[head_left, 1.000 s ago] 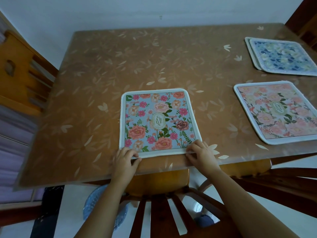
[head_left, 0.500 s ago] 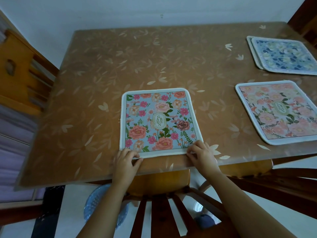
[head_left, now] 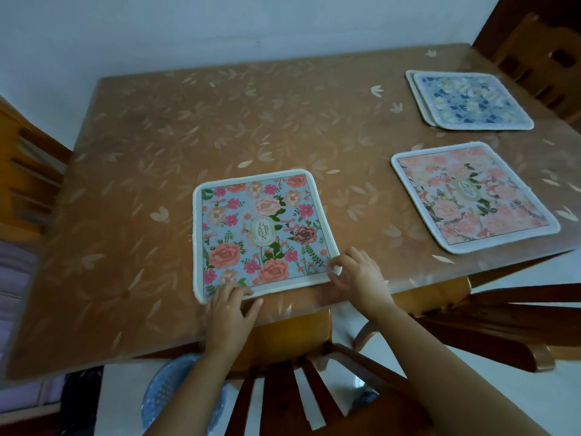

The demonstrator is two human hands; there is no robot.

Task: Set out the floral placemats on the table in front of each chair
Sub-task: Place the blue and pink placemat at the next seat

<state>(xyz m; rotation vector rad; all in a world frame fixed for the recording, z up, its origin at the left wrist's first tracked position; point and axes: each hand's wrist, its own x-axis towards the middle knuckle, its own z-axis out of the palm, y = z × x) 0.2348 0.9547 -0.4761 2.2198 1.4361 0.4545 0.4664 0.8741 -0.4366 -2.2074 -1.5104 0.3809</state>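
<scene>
The left hand [head_left: 231, 306] rests flat-fingered on the near edge of the blue floral placemat [head_left: 261, 231], which lies before the near chair [head_left: 276, 401]; the right hand [head_left: 358, 275] pinches its corner. A pink placemat [head_left: 471, 196] lies set; the stacked placemats [head_left: 471, 102] likely await other chairs.

The only word I could read was "GARDEN", printed in capitals inside the oval label [head_left: 263, 235] at the centre of the blue placemat [head_left: 226, 221] right in front of me. Its letters were staggered in two short columns, running from 12 o'clock down to 6 o'clock. The pink placemat [head_left: 440, 184], off at 2 o'clock, carried a similar oval emblem [head_left: 467, 190] in its middle, but that lettering was too blurred for me to make out.
</scene>
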